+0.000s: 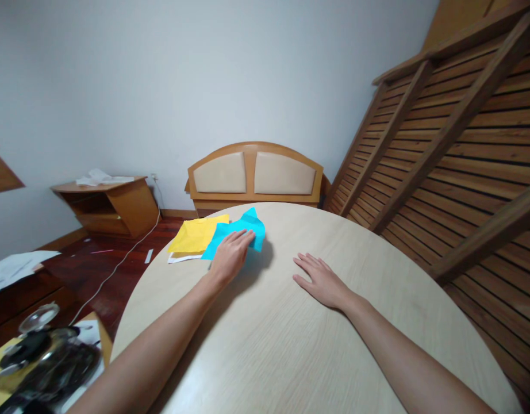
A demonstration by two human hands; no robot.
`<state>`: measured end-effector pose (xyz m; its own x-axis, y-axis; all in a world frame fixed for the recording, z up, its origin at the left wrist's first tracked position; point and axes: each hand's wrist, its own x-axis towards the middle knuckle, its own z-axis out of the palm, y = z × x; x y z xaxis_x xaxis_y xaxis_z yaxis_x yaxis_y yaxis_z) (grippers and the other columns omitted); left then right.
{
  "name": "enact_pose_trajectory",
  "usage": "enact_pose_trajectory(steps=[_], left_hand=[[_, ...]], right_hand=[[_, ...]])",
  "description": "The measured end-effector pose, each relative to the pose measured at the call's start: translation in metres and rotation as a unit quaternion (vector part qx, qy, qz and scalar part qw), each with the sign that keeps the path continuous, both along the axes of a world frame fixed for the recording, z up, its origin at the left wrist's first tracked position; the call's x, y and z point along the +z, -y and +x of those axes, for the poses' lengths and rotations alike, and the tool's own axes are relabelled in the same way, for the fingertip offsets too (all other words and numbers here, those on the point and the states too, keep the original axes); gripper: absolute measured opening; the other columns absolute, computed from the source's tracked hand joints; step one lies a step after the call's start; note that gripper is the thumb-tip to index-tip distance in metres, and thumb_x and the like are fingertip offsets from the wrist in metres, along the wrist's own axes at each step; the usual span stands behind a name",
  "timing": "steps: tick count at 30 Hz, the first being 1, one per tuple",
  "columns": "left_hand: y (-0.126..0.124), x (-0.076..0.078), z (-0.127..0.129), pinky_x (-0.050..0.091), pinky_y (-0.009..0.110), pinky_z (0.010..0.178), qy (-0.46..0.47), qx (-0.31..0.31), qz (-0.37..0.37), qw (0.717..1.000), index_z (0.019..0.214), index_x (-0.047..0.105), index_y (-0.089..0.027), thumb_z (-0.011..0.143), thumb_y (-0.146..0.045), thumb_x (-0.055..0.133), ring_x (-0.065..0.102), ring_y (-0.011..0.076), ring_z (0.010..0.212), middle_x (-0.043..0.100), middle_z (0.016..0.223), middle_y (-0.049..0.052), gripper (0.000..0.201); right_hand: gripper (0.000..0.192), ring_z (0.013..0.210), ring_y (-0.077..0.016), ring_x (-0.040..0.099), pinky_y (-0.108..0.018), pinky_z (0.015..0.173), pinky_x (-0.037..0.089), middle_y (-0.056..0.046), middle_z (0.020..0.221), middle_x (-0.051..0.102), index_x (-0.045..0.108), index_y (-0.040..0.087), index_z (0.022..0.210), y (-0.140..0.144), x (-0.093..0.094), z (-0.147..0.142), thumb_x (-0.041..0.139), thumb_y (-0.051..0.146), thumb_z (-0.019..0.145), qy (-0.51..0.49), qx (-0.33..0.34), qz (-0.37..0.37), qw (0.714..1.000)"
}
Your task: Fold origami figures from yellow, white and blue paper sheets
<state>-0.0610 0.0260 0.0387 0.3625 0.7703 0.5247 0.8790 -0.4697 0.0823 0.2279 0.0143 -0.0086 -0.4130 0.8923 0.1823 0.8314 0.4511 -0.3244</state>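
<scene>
Sheets (195, 234) lie left on the table (265, 345).

Left hand (231, 253), bare, fingers bent, above pale round wood-grain table (273, 356), left of centre; right hand (322, 282), bare, palm-down, right of centre.

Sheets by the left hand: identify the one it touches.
The blue sheet, with the left hand on it; neither hand touches the yellow sheet or the white sheet beneath that.
</scene>
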Motion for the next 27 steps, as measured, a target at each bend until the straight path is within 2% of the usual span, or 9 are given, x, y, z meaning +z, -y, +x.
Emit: enact_pose_trajectory(steps=[4, 7, 10, 13, 16, 18, 20, 23, 27], left_hand=[[0.027, -0.008, 0.042, 0.043, 0.045, 0.112, -0.044, -0.166, -0.064, 0.983, 0.130, 0.059, -0.023, 0.093, -0.012, 0.042, 0.048, 0.0255, 0.137, 0.061, 0.137, 0.007, 0.043], [0.047, -0.012, 0.064, 0.044, 0.042, 0.112, -0.080, -0.257, -0.107, 0.957, 0.130, 0.057, -0.019, 0.091, -0.012, 0.043, 0.048, 0.0258, 0.136, 0.062, 0.136, 0.009, 0.042], [0.063, -0.011, 0.076, 0.043, 0.038, 0.112, -0.085, -0.322, -0.132, 0.934, 0.130, 0.057, -0.018, 0.093, -0.019, 0.047, 0.050, 0.0255, 0.135, 0.061, 0.136, 0.010, 0.039], [0.071, -0.007, 0.080, 0.040, 0.040, 0.114, -0.054, -0.356, -0.156, 0.920, 0.132, 0.057, -0.016, 0.096, -0.041, 0.051, 0.052, 0.0282, 0.132, 0.061, 0.136, 0.012, 0.044], [0.068, -0.004, 0.079, 0.046, 0.037, 0.106, 0.001, -0.318, -0.192, 0.928, 0.125, 0.061, -0.018, 0.101, -0.036, 0.037, 0.061, 0.0236, 0.120, 0.067, 0.127, 0.010, 0.039], [0.060, -0.006, 0.075, 0.050, 0.036, 0.099, 0.038, -0.232, -0.197, 0.952, 0.116, 0.065, -0.019, 0.103, -0.033, 0.031, 0.066, 0.0223, 0.109, 0.071, 0.116, 0.009, 0.040], [0.050, -0.011, 0.067, 0.049, 0.039, 0.101, 0.048, -0.154, -0.175, 0.971, 0.116, 0.065, -0.019, 0.099, -0.034, 0.040, 0.063, 0.0248, 0.114, 0.070, 0.119, 0.010, 0.033], [0.039, -0.021, 0.055, 0.038, 0.045, 0.114, -0.001, -0.163, -0.185, 0.969, 0.142, 0.046, -0.016, 0.089, -0.040, 0.058, 0.041, 0.0302, 0.141, 0.041, 0.154, 0.016, 0.060], [0.041, -0.030, 0.054, 0.025, 0.055, 0.119, -0.054, -0.110, -0.244, 0.962, 0.151, 0.034, -0.012, 0.094, -0.053, 0.046, 0.021, 0.0355, 0.149, 0.024, 0.160, 0.019, 0.071]], right_hand=[[0.052, 0.132, -0.0266, 0.050, -0.045, 0.114, 0.035, -0.012, 0.141, 0.057, 0.053, 0.019, 0.138, -0.004, 0.007, 0.001, 0.032, 0.048, 0.100, -0.126, -0.054, 0.075, 0.988], [0.045, 0.126, -0.0265, 0.052, -0.043, 0.111, 0.038, -0.012, 0.130, 0.062, 0.058, 0.019, 0.129, -0.002, 0.019, 0.002, 0.033, 0.045, 0.101, -0.202, -0.077, 0.172, 0.961], [0.041, 0.122, -0.0266, 0.054, -0.043, 0.109, 0.039, -0.011, 0.123, 0.065, 0.065, 0.020, 0.120, 0.004, 0.028, 0.001, 0.035, 0.042, 0.102, -0.196, -0.043, 0.207, 0.958], [0.039, 0.119, -0.0258, 0.056, -0.043, 0.106, 0.041, -0.009, 0.121, 0.067, 0.068, 0.022, 0.118, 0.008, 0.026, -0.003, 0.036, 0.039, 0.102, -0.144, 0.020, 0.170, 0.975], [0.040, 0.122, -0.0248, 0.055, -0.043, 0.107, 0.042, -0.008, 0.129, 0.065, 0.066, 0.025, 0.125, 0.009, 0.018, -0.008, 0.037, 0.040, 0.102, -0.073, 0.068, 0.101, 0.990], [0.042, 0.128, -0.0249, 0.051, -0.044, 0.109, 0.040, -0.007, 0.137, 0.060, 0.063, 0.026, 0.130, 0.009, 0.013, -0.008, 0.037, 0.043, 0.102, -0.030, 0.095, 0.062, 0.993], [0.045, 0.134, -0.0259, 0.047, -0.046, 0.112, 0.036, -0.007, 0.143, 0.056, 0.060, 0.028, 0.135, 0.010, 0.010, -0.007, 0.039, 0.048, 0.101, -0.002, 0.109, 0.036, 0.993], [0.050, 0.140, -0.0265, 0.040, -0.048, 0.117, 0.030, -0.006, 0.150, 0.050, 0.055, 0.029, 0.141, 0.009, 0.009, -0.004, 0.041, 0.054, 0.099, 0.009, 0.114, 0.004, 0.993], [0.061, 0.149, -0.0269, 0.026, -0.049, 0.120, 0.023, -0.005, 0.160, 0.033, 0.042, 0.028, 0.150, 0.007, 0.011, 0.006, 0.039, 0.059, 0.098, 0.025, 0.096, -0.044, 0.994]])
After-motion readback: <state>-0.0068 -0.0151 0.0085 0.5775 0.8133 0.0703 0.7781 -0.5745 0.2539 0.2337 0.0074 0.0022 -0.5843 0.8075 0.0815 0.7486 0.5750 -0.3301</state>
